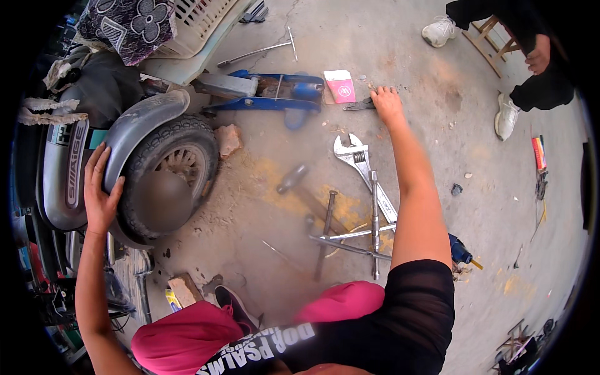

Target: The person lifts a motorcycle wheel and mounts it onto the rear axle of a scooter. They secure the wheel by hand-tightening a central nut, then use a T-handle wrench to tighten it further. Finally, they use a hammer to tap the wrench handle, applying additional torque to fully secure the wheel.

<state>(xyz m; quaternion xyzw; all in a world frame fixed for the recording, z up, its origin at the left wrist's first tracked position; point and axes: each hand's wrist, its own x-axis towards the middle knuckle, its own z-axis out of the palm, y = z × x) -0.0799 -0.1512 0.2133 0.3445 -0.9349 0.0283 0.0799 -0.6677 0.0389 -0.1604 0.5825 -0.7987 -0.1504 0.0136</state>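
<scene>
My left hand (102, 187) lies with spread fingers against the grey plastic body panel and silver mudguard (144, 119) of a scooter. Beneath the mudguard is the scooter's wheel (199, 159), with a dusty black tyre. My right arm stretches far forward, and my right hand (389, 105) is closed over a pair of dark pliers (359, 107) on the concrete floor. The jaws show to the left of my fingers; the handles are hidden under the hand. Just left of it lies a pink and white packet (340, 87).
A blue floor jack (269, 103) reaches toward the scooter, near a brick piece (229, 140). An adjustable wrench (359, 159), a hammer (292, 179) and a cross wrench (375, 215) lie before my knees. A T-handle wrench (262, 53) lies farther off. Another person's shoes (440, 31) are at far right.
</scene>
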